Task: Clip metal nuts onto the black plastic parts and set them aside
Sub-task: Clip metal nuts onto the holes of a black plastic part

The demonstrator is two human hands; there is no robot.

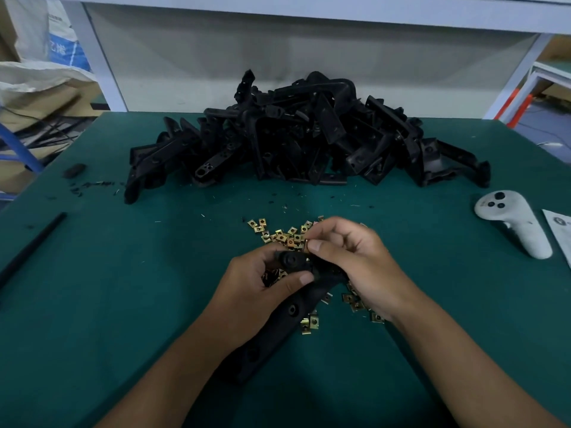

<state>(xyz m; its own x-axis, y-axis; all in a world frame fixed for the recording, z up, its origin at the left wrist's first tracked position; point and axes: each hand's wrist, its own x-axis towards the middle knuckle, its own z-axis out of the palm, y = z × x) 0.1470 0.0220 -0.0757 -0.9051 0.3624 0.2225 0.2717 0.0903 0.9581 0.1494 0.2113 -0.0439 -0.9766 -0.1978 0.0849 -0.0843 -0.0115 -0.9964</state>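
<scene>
A green table [123,304] fills the view, seen from above by the person working at it. At its far edge, against a pale wall panel, lies a big heap of black parts [302,134], tangled together. Nearer, at the middle of the table, two bare forearms reach in from the bottom. The left hand [262,285] is closed around one long black part [278,332], thumb pressed on its upper end; the part slants down toward the lower left, resting above the table between the arms. The right hand [349,251] is curled just above that upper end, thumb and forefinger pinching a single nut [306,245] at the part's tip. Under and around both hands lies a scatter of small brass-coloured nuts [278,233], most beyond the fingers, some beside the right wrist. To the right, well apart, rests a white controller [513,220] with a sheet of paper [559,230] at the table's edge. At the left edge lie a thin black rod [34,245], a small black block [74,170], and black crumbs.
</scene>
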